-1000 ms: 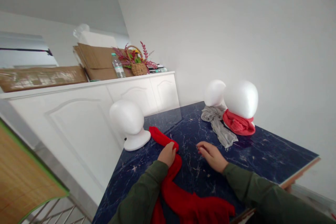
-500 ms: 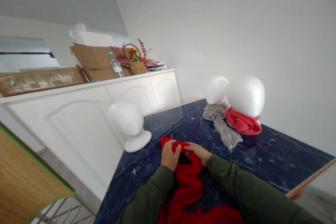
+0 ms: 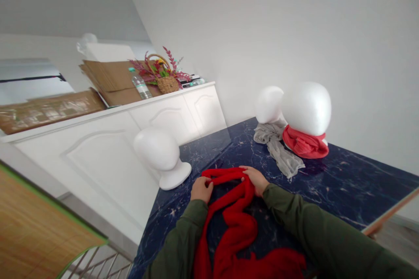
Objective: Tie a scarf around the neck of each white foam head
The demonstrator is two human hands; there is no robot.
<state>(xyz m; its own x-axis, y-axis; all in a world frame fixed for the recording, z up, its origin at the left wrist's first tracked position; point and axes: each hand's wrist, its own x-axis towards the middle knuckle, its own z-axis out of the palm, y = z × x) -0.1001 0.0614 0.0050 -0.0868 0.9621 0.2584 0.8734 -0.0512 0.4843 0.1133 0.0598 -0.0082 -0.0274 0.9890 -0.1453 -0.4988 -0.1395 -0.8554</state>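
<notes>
A long red scarf (image 3: 240, 224) lies bunched on the dark blue marbled table, its far end bent into a flat loop. My left hand (image 3: 201, 189) pinches the loop's left end. At the right end, my right hand (image 3: 257, 180) grips the cloth with the thumb underneath. Left of the loop is a bare white foam head (image 3: 159, 148) on its round base. To the right stands another white head (image 3: 307, 108) with a coral scarf (image 3: 306, 143) around its neck. Behind it, a third head (image 3: 269, 103) has a grey scarf (image 3: 278, 150) hanging onto the table.
The dark table (image 3: 353, 183) ends at a light edge on the right. Beyond its left side, a white cabinet (image 3: 98, 148) carries cardboard (image 3: 111, 80), a plastic bottle (image 3: 140, 85) and a flower basket (image 3: 168, 84). A yellow green-edged surface (image 3: 36, 226) is at lower left.
My hands have moved apart, left hand to the left and right hand slightly right and up, stretching the red scarf into a wider loop. The camera view has shifted slightly.
</notes>
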